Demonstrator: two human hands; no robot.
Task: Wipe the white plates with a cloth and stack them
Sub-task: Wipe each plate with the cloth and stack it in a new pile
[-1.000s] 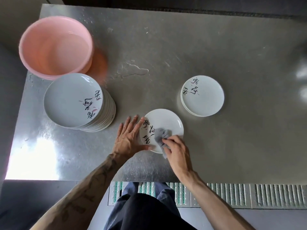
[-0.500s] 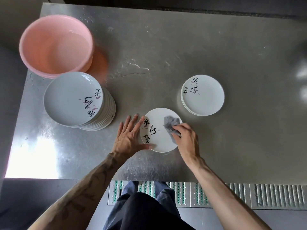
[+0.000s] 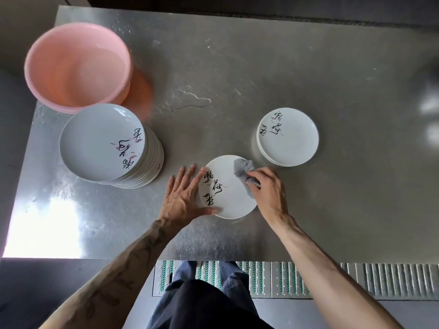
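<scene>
A white plate (image 3: 229, 200) with black calligraphy lies flat on the steel table near the front edge. My left hand (image 3: 183, 198) lies flat with straight fingers against the plate's left rim, thumb touching its near edge. My right hand (image 3: 267, 188) grips a crumpled grey cloth (image 3: 243, 170) and presses it on the plate's far right part. A tall stack of white plates (image 3: 104, 143) stands to the left. A low stack of white plates (image 3: 288, 137) sits to the right, behind my right hand.
A pink plastic basin (image 3: 76, 67) stands at the table's back left corner, touching the tall stack. A small water puddle (image 3: 190, 100) lies mid-table. The table's front edge runs just below my wrists, with ribbed floor mats (image 3: 356, 279) beneath.
My right hand has swept the cloth from the plate's near middle across to its far right rim. My left hand and the plate have stayed in place.
</scene>
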